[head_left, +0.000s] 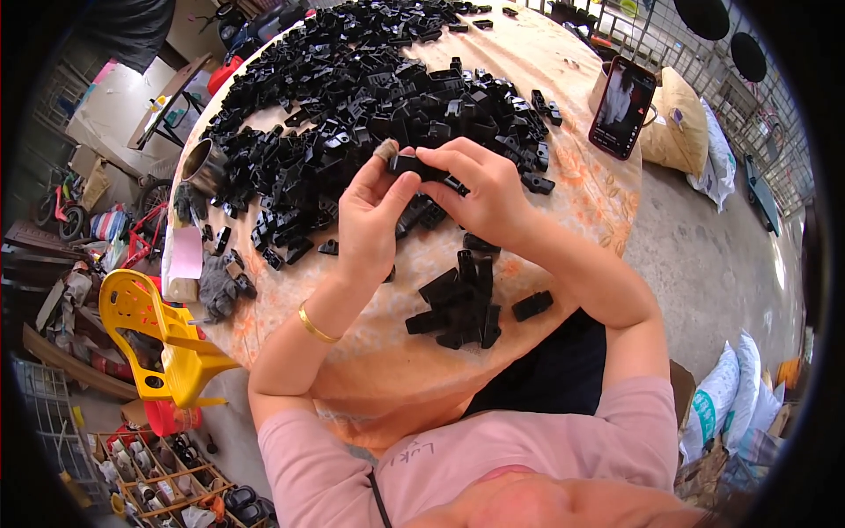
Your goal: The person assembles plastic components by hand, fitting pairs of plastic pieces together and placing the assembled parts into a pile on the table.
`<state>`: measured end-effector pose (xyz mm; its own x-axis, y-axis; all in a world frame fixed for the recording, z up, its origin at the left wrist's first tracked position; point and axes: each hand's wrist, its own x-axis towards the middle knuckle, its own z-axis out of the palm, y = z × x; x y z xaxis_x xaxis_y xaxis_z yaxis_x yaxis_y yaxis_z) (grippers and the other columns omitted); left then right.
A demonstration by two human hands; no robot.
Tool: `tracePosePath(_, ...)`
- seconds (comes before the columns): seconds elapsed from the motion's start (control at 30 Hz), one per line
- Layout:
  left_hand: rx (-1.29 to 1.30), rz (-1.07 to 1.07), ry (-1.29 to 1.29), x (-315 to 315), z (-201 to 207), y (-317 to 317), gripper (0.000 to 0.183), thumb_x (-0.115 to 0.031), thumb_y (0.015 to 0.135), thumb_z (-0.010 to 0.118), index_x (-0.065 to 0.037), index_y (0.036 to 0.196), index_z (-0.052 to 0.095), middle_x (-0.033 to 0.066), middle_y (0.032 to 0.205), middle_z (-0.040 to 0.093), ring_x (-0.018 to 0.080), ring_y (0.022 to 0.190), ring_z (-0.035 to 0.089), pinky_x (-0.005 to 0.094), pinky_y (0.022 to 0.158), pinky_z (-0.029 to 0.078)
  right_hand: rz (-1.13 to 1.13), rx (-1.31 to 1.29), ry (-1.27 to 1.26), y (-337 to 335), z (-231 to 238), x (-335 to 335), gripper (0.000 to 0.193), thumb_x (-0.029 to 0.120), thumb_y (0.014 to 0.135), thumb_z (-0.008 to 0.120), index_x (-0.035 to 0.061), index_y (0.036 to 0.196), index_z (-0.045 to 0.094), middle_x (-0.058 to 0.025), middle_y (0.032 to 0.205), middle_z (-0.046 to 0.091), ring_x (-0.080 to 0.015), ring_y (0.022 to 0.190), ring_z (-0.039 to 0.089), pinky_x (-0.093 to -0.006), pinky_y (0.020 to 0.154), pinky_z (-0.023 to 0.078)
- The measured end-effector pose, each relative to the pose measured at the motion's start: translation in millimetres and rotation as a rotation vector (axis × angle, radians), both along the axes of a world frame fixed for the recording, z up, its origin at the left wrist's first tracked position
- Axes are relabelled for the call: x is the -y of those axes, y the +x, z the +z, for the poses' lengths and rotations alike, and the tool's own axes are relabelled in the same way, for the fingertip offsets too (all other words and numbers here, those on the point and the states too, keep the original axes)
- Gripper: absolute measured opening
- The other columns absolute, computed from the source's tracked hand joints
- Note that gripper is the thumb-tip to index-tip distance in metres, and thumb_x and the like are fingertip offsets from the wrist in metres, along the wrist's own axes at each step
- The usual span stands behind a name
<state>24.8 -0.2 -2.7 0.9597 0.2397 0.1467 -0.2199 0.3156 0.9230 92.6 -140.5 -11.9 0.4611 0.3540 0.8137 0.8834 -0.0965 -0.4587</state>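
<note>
Between my two hands, over the middle of the table, is a small black plastic part. My left hand pinches it at its left end; a tan covering wraps one fingertip. My right hand closes on its right side, thumb and forefinger against it. Beyond and around my hands spreads a large heap of similar black plastic parts. Nearer my body lies a smaller pile of black parts, with one single black part just right of it.
An orange-patterned cloth covers the table. On its left edge are a metal cup, a pink paper and a grey glove. A phone leans at the right. Beside the table stand a yellow chair and sacks.
</note>
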Motion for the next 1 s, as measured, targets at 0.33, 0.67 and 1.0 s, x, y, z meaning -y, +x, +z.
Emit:
tracePosePath(0.33,0.071,-0.099,0.070,-10.2,14.5,-2.1,0.041,0.005,0.083,0.056,0.003,0.122,0.047,0.0118,0.107,0.060,0.0135,0.095,0.058,0.0260,0.084,0.048,0.194,-0.203,-0.026,16.1,10.3,8.8,0.069,0.018,0.056,0.084,0.0077,0.117,0.053,-0.0060,0.096,0.059,-0.0182,0.088,0.057,-0.0284,0.073,0.048)
tracePosePath(0.67,-0.123,-0.727,1.439,-9.3,21.7,-19.7,0.023,-0.018,0.077,0.065,0.000,0.090,0.058,0.0139,0.078,0.056,0.0324,0.079,0.055,0.0388,0.068,0.045,0.425,-0.094,-1.076,15.8,23.8,45.3,0.052,0.013,0.054,0.076,0.0086,0.104,0.062,-0.0062,0.098,0.055,-0.0255,0.098,0.048,-0.0341,0.087,0.039)
tracePosePath(1.0,0.037,-0.674,1.318,8.0,7.6,-18.8,0.027,-0.005,0.075,0.063,-0.007,0.101,0.058,0.0162,0.096,0.048,0.0369,0.085,0.054,0.0406,0.076,0.046,0.132,-0.010,-0.904,30.2,10.1,36.2,0.029,0.009,0.057,0.070,0.0060,0.085,0.067,-0.0043,0.086,0.058,-0.0247,0.091,0.051,-0.0337,0.080,0.045)
